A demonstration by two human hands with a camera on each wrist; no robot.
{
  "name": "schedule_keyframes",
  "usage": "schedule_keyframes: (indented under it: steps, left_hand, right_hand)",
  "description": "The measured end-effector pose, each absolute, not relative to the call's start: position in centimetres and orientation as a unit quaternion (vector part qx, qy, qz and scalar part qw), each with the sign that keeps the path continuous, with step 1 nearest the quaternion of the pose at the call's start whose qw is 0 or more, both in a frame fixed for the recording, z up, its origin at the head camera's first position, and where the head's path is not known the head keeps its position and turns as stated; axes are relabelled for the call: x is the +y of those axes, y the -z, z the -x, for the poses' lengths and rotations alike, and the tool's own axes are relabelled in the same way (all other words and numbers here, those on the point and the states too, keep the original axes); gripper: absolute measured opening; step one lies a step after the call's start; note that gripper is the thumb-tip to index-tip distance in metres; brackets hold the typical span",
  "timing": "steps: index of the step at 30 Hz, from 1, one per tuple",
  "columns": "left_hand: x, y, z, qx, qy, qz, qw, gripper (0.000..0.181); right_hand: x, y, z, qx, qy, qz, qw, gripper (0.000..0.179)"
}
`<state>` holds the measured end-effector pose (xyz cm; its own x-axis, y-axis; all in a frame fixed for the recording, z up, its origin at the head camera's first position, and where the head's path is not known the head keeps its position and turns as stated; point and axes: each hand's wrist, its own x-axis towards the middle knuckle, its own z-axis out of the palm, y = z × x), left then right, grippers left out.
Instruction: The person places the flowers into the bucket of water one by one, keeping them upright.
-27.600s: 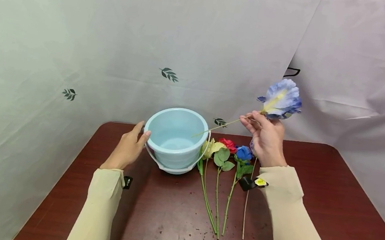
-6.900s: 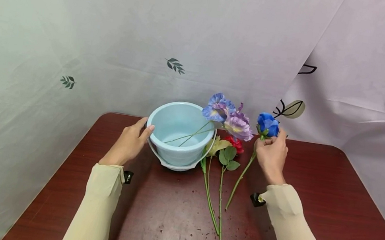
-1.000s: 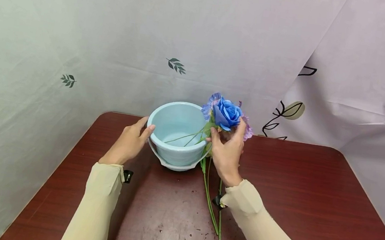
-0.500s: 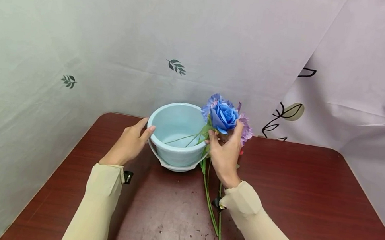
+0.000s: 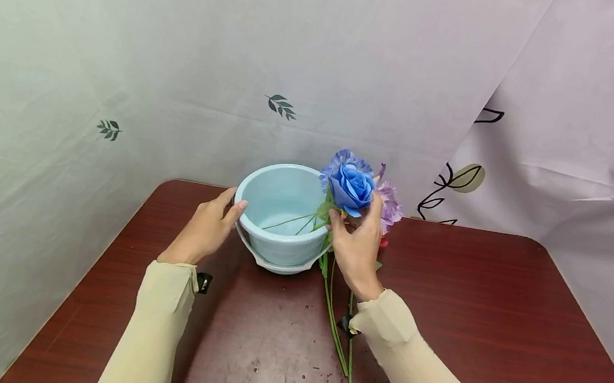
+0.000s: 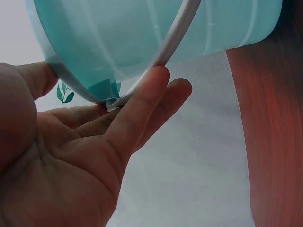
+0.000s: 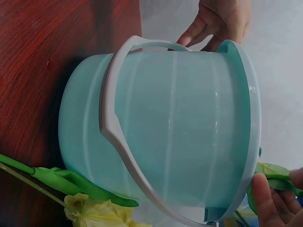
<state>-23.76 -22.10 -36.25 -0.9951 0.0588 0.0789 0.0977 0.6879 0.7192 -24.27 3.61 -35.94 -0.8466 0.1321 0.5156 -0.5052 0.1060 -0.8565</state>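
Observation:
A pale blue bucket (image 5: 282,252) stands on the table with its handle hanging down at the front. My left hand (image 5: 198,232) grips its left rim, and the left wrist view has the thumb on the rim and fingertips at the handle joint. At the right rim, my right hand (image 5: 356,255) pinches a blue rose (image 5: 350,187) just below its bloom. The rose's leaves hang over the rim. Behind it, a blue iris (image 5: 342,157) and a purple iris (image 5: 390,208) lean out of the bucket, their thin stems crossing inside.
Right of the bucket, green stems (image 5: 333,322) lie on the dark red table (image 5: 473,288). A yellow flower (image 7: 97,213) lies against the bucket's base, and a red bloom (image 5: 384,242) is mostly hidden by my right hand. A pale curtain hangs behind the table.
Both irises have come to stand in the bucket. The blue rose has left the table for the right rim and, in the last second, dropped slightly left and down. My left hand stays put.

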Motion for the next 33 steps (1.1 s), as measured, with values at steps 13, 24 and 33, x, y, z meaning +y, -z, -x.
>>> schedule_keyframes:
  steps: [13,24,33]
  left_hand:
    - [-22.1,36.5,23.8,-0.917,0.395,0.043,0.025,0.064]
    - [-22.2,36.4,23.8,-0.921,0.386,0.047,0.033,0.065]
    - [-22.1,36.3,23.9,-0.921,0.385,0.053,0.037,0.063]
  right_hand:
    - [4.0,36.0,24.1,-0.701,-0.657,-0.131,0.245,0.062]
    - [5.0,35.9,23.7,-0.718,-0.614,-0.154,0.291,0.064]
    - [5.8,35.4,23.3,-0.702,-0.624,-0.159,0.305,0.062]
